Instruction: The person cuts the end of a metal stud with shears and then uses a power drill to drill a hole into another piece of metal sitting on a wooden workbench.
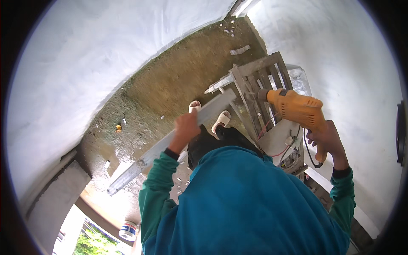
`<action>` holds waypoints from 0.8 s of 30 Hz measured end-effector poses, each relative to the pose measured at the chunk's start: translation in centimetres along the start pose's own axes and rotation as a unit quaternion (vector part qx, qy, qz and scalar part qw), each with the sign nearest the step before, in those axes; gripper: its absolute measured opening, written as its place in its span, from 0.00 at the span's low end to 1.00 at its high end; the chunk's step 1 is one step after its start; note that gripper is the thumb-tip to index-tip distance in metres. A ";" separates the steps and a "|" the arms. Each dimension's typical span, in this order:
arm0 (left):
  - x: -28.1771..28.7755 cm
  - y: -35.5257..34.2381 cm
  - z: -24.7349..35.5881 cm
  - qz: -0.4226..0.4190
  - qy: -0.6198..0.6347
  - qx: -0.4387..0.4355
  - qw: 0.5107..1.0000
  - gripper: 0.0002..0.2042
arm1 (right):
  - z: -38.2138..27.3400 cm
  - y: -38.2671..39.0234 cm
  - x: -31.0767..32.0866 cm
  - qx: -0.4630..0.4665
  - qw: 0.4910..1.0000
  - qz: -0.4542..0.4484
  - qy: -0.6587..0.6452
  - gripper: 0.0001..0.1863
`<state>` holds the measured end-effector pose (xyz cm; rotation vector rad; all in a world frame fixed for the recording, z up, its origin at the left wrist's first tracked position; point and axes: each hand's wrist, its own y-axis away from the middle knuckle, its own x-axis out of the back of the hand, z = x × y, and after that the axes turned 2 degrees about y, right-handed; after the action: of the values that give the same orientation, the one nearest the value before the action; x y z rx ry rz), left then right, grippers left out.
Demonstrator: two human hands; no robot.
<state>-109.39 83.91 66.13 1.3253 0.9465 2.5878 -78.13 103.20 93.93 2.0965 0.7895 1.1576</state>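
My left hand point(187, 128) is closed round a long, flat grey bar point(148, 156), which slants from the lower left up towards the middle. Whether it is metal or wood I cannot tell for sure. In my right hand point(329, 142) is an orange power drill point(299, 108), gripped by its handle. Its dark front end points left, over a slatted wooden chair point(250, 91). No bit shows in it. A black cord point(307, 148) hangs by the drill's handle.
White walls point(119, 38) rise on both sides of a rough, wet floor point(170, 72) with scattered debris. A pale board point(278, 138) with wires lies on the chair. An orange bit point(118, 128) lies to the left. Near a bright opening stands a white bucket point(127, 231).
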 end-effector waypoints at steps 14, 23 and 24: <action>30.6 20.9 -10.3 0.723 0.289 0.173 0.603 0.13 | 7.8 0.9 -1.3 0.095 0.969 0.053 -0.221 0.13; 15.3 22.0 -16.7 0.598 -0.049 0.268 0.754 0.51 | 10.0 2.0 -1.6 0.097 0.966 0.037 -0.236 0.14; 12.6 22.6 -21.7 0.615 0.207 0.275 0.709 0.49 | 10.2 2.0 -1.5 0.106 0.966 0.022 -0.237 0.14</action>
<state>-129.28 59.41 78.27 2.0846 1.2165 3.9386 -69.47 98.52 90.28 2.4418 0.6600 0.5644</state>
